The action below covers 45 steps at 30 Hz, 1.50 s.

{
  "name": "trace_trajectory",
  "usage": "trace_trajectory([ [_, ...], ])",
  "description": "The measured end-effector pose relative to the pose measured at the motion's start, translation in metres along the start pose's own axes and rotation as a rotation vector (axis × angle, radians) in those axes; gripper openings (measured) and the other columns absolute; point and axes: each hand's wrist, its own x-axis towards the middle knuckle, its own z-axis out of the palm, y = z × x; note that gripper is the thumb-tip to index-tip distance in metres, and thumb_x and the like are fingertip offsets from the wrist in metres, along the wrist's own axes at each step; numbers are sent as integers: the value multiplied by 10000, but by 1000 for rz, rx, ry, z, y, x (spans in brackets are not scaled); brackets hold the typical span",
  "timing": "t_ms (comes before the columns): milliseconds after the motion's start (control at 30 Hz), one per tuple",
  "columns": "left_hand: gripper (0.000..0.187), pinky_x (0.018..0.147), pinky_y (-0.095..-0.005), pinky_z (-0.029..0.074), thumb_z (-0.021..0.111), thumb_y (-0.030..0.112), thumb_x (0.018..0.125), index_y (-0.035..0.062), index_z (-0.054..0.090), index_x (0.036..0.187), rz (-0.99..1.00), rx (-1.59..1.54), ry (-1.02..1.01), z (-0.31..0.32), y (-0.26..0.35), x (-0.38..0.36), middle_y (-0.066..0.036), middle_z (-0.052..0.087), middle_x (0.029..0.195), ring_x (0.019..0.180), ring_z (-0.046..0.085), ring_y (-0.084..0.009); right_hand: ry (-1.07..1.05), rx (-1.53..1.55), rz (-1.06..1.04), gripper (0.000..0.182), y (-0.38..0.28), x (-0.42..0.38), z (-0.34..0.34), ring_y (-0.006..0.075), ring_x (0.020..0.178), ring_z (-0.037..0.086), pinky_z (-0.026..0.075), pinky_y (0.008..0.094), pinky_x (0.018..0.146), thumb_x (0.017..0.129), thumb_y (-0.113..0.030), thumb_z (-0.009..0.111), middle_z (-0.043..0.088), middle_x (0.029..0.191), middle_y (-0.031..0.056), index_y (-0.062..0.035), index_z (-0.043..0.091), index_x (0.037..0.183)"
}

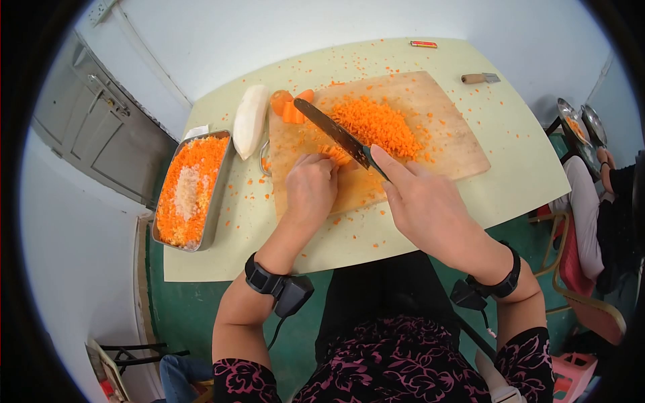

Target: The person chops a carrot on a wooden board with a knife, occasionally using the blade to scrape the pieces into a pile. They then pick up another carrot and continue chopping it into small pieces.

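My right hand (pixel 426 211) grips the handle of a kitchen knife (pixel 339 136), its dark blade slanting up and left over the wooden cutting board (pixel 463 158). Curled fingers of my left hand (pixel 311 190) press on cut carrot strips (pixel 338 156) on the board, just left of the blade. The fingertips are partly hidden. Beyond the knife lies a heap of finely diced carrot (pixel 379 126). Larger carrot pieces (pixel 289 111) rest at the board's far left corner.
A metal tray (pixel 216 208) of diced carrot with pale bits on top stands at left. Beside it lies a peeled white radish (pixel 250 121). A wooden-handled blade (pixel 480 78) and small red packet (pixel 423 44) lie at the back. Another person (pixel 608 195) sits at right near metal bowls (pixel 574 124).
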Motion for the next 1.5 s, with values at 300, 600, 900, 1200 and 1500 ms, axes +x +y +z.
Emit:
trace_trajectory([
  [300, 70, 683, -363, 513, 674, 12, 695, -22, 692, 755, -14, -9, -9, 1, 0, 0, -133, 674, 821, 757, 626, -295, 21, 38, -15, 482, -4, -1, -3, 326, 599, 583, 473, 409, 539, 788, -30, 524, 564, 698, 190, 43, 486, 1262],
  [600, 63, 675, -377, 504, 663, 13, 698, -5, 691, 751, -13, 6, -29, 1, -2, -1, -123, 666, 816, 752, 615, -296, -4, 34, 46, 458, 0, 0, 1, 344, 644, 578, 466, 423, 574, 823, -53, 545, 578, 748, 191, -9, 489, 1276],
  [900, 76, 672, -376, 499, 668, 16, 699, -5, 695, 767, -4, -9, -30, -2, 0, 0, -126, 656, 796, 746, 607, -304, 21, 8, -16, 516, 1, 3, 7, 323, 586, 586, 473, 404, 539, 772, -32, 510, 577, 704, 196, 23, 473, 1284],
  [1200, 77, 667, -370, 499, 676, 6, 692, -5, 696, 765, -11, -4, -31, 0, -1, -1, -137, 651, 787, 735, 608, -302, -1, -14, -23, 528, -3, 3, 7, 330, 594, 593, 475, 414, 542, 770, -26, 508, 577, 694, 199, 38, 459, 1292],
  [1500, 73, 677, -365, 501, 674, 9, 688, -2, 694, 758, -14, -6, -45, -3, 0, 2, -119, 655, 787, 761, 610, -293, -36, -24, -22, 501, 4, 2, 12, 323, 619, 598, 479, 407, 560, 786, -39, 502, 585, 700, 187, 29, 475, 1281],
])
